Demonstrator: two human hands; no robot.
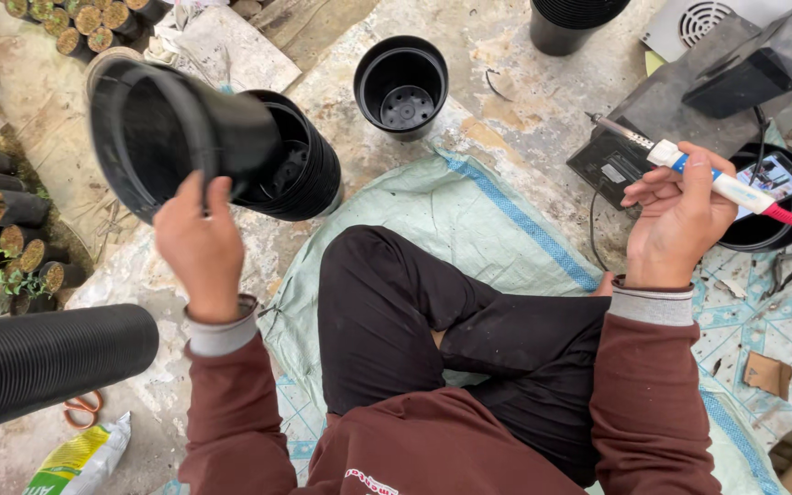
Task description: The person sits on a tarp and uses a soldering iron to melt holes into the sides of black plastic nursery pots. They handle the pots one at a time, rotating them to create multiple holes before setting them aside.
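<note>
Left hand (202, 240) gripping tilted black pot (171, 128) by rim, at ten o'clock. Right hand (680, 220) pinching soldering iron (703, 174), two o'clock. Pot not yet touched by iron; nested stack (43, 362) waiting at eight.

Two hands are showing: the left hand (199, 240) is holding one black plastic pot (176, 133) at upper left, and the right hand (680, 215) is holding one soldering iron (703, 174) at right. One single empty pot (401, 84) is sitting at top middle. Three stacks of black pots are lying about: one (300, 170) behind the held pot, one (43, 362) at lower left, one (570, 20) at top. One phone (775, 179) is glowing at right.
</note>
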